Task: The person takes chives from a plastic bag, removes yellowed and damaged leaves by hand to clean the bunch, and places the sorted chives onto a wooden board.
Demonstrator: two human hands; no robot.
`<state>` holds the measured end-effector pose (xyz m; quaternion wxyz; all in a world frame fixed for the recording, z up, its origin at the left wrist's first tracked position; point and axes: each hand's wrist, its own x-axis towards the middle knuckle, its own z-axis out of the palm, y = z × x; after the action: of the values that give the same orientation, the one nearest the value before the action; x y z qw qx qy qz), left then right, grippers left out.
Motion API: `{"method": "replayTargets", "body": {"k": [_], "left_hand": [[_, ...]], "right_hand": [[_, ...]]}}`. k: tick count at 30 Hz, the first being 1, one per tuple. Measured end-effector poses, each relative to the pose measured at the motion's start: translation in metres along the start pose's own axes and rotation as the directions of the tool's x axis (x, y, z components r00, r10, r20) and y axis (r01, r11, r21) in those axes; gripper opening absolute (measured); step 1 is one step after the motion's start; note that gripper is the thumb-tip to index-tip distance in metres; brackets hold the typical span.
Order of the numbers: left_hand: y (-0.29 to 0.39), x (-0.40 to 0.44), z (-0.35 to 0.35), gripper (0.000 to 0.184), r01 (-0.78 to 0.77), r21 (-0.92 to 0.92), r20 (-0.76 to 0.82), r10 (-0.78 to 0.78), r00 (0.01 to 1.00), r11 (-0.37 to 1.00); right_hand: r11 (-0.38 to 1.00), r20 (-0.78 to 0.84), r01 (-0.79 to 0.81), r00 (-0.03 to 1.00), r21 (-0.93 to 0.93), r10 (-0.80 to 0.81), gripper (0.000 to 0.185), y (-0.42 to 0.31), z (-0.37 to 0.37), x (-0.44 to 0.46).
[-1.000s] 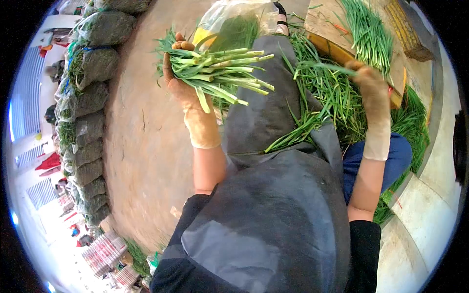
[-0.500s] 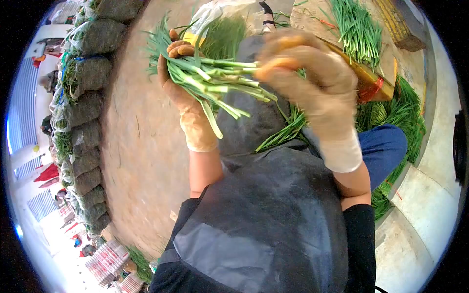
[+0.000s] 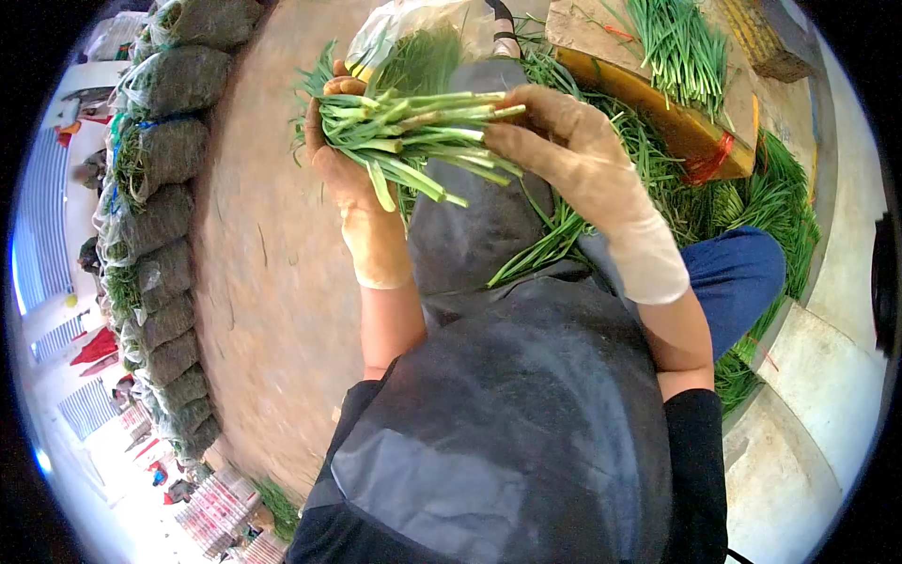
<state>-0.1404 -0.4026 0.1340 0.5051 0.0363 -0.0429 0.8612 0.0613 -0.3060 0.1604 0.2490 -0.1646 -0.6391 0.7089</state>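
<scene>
My left hand [image 3: 343,164], in a brownish glove, is wrapped round a bunch of green stalks [image 3: 413,132], whose pale cut ends point right. At those ends is my right hand [image 3: 564,150], also gloved, with thumb and fingers apart on either side of the stalk tips. Whether it pinches a stalk is hard to tell. Loose green leaves [image 3: 554,244] lie across the dark apron [image 3: 526,376] on my lap.
A wooden board [image 3: 583,33] with a yellow side carries another bunch [image 3: 681,52]. More greens [image 3: 775,216] lie beside my knee. A plastic bag [image 3: 376,38] holds greens ahead. Stuffed sacks [image 3: 174,155] line the left, and a woven block [image 3: 766,42] stands upper right.
My right hand has come from the pile at the right to the stalk ends of the bunch. My left hand keeps its hold on the bunch.
</scene>
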Motion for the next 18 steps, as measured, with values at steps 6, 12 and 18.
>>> {"method": "replayTargets", "body": {"k": [6,12,18], "left_hand": [[0.013,-0.004,0.001,0.038,-0.010,-0.052,-0.008,0.009,1.000,0.999],[0.024,0.000,-0.007,0.039,-0.089,0.117,0.056,0.083,0.995,0.989],[-0.004,0.001,-0.001,0.040,0.023,-0.007,0.032,-0.022,0.999,1.000]], "right_hand": [[0.956,-0.075,0.086,0.995,0.281,-0.067,0.014,-0.011,-0.033,-0.029],[0.311,-0.269,-0.231,0.959,-0.922,-0.086,0.026,0.086,-0.125,-0.060],[0.794,-0.079,0.313,0.909,-0.521,-0.410,0.030,-0.004,-0.019,-0.007]]}}
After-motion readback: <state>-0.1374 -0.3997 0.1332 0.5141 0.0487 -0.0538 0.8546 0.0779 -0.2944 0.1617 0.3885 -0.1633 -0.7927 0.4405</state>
